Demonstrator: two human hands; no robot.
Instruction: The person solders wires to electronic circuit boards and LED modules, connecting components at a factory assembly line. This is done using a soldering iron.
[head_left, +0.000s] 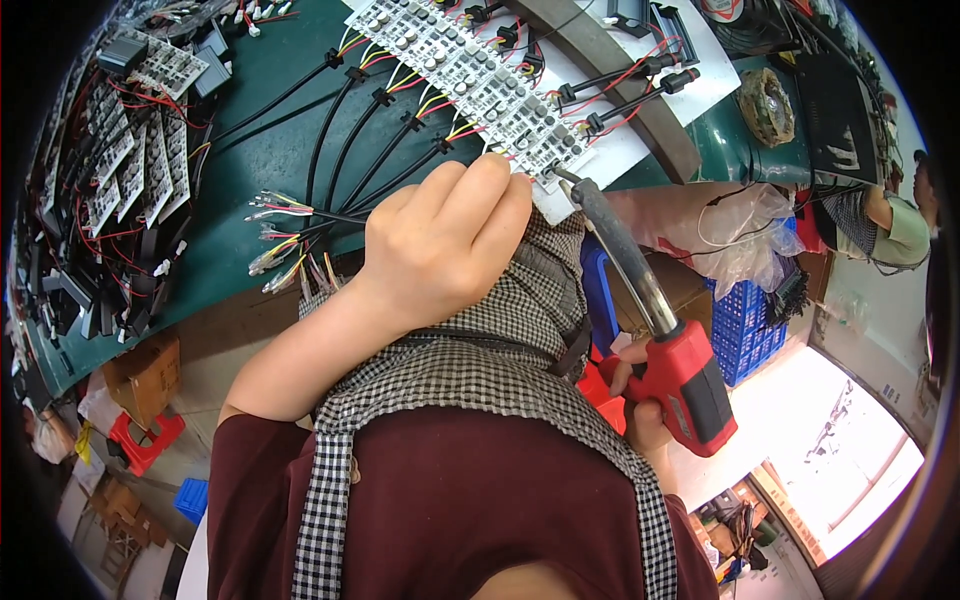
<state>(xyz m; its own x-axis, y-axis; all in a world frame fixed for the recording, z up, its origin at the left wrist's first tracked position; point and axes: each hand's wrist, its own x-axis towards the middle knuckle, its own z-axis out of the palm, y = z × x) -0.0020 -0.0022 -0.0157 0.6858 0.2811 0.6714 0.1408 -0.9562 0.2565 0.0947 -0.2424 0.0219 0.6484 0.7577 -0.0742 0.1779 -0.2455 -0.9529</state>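
My right hand (645,395) grips a red and black soldering gun (690,390). Its long barrel points up to the left, and the thin tip reaches the near end of a white circuit board panel (480,78). My left hand (435,240) is closed with its fingertips at the panel's near edge, close to the tip; whatever they pinch is hidden behind the fingers. Black cables (345,150) with red, yellow and white wires run from the panel's left side, and their stripped ends (280,250) bunch beside my left wrist. More black connectors (640,100) hang off its right side.
A dark metal bar (625,85) lies across the white sheet right of the panel. Piled boards and black parts (130,150) cover the green table's left. A roll of tape (766,105) sits at the right. Below are a blue crate (748,330) and plastic bags (720,235).
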